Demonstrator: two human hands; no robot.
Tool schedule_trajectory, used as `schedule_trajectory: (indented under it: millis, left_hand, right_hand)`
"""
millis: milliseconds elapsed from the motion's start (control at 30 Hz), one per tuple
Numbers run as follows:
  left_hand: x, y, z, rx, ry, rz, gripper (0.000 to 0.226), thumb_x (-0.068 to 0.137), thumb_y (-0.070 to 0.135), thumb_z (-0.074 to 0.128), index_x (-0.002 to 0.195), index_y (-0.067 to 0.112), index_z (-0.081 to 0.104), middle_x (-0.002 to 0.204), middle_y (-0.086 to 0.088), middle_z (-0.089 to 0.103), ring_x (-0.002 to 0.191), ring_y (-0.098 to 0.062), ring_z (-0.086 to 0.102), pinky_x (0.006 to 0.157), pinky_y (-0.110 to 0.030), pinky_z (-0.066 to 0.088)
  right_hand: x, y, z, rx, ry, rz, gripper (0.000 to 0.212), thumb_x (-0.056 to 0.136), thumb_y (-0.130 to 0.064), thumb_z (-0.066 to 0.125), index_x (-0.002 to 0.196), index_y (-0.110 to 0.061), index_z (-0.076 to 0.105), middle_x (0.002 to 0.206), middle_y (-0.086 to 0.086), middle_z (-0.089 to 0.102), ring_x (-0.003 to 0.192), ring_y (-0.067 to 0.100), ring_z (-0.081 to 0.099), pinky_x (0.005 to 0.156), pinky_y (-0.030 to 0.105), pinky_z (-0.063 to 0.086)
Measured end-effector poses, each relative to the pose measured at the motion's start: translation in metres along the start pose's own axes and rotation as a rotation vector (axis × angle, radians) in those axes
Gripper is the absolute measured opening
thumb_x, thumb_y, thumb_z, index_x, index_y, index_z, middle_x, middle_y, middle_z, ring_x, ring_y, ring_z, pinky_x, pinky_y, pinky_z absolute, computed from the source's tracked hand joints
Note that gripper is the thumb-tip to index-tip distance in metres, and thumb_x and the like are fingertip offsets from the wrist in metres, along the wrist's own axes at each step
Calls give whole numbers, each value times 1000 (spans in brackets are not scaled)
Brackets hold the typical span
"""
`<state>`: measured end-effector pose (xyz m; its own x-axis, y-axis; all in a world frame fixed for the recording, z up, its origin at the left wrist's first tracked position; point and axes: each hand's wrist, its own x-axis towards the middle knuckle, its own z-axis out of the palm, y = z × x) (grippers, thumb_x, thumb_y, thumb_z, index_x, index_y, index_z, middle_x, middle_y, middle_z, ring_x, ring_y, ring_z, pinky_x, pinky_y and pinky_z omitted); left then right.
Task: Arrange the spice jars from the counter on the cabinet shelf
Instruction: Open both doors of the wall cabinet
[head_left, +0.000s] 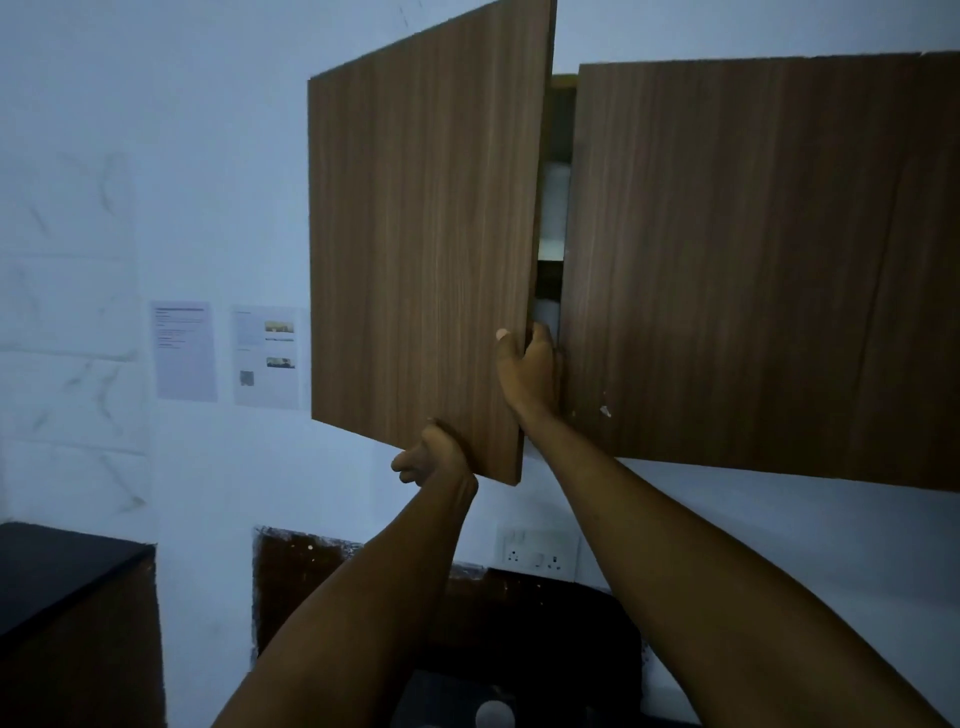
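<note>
I had both arms raised to the brown wood-grain wall cabinet (753, 260), and the job looked to me barely begun. My left hand (434, 457) was curled around the bottom corner of the left-hand wood-grain cabinet door (415, 234), fingers folded under its lower edge at about seven o'clock from my right hand. My right hand (527, 366) gripped the free vertical edge of that same door, thumb on the front face and fingers wrapped behind it, out of sight. The door stood swung partly out from the cabinet, leaving only a narrow dark gap (553, 208) between it and the closed right-hand door at three o'clock.

Through that gap I could make out pale shapes on the shelves, too dim and thin a slice to name. The shelf itself was not properly visible, so I could not tell whether any jar already stood there.

Neither hand held a jar. The black tabletop (545, 649) lay far below at six o'clock, between my forearms, in poor light. A small pale round object (495, 716) showed at the bottom edge, possibly a jar lid, though I could not be sure.

My judgement: access to the cabinet was what I was dealing with; every jar remained to be carried up and arranged.
</note>
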<state>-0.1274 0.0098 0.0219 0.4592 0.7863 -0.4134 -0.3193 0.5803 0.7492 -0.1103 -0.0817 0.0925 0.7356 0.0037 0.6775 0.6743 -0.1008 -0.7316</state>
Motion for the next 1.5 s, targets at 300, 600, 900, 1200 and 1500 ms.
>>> schedule_trajectory:
  millis: [300,600,900,1200,1500]
  left_hand:
    - [-40,106,-84,432,-242,789,40,103,36,48,135,12,56,129,-7,62,125,-29,60,102,-40,52]
    - [-53,211,-179,243,-166,1162,38,105,31,37,101,13,70,91,3,70,79,-8,62,73,-32,53]
    - [-40,246,-216,300,80,1392,57,95,21,50,151,19,43,155,0,50,144,-21,48,123,-48,35]
    - [-40,146,-112,430,-331,1409,64,89,1,53,152,10,46,162,-3,42,155,-19,33,127,-42,31]
    - [-35,1,61,542,-686,1063,54,99,17,63,150,9,48,156,-6,51,147,-22,45,124,-37,35]
  right_hand:
    - [-105,-83,49,-164,289,-297,32,107,-36,43,83,-17,54,62,-7,48,53,7,46,49,20,31]
    - [-182,-196,121,-215,80,-434,43,107,-36,36,74,-19,58,66,2,61,60,20,60,56,30,43]
    - [-182,-195,152,-226,-33,-500,36,107,-33,37,84,-16,59,70,0,58,64,18,58,58,30,44]
    - [-100,-92,76,-435,70,-439,32,103,-28,41,107,-14,70,103,3,75,97,24,68,88,43,54]
    - [23,53,-29,-577,176,-245,36,102,-28,50,131,-11,64,134,6,66,128,24,58,112,41,45]
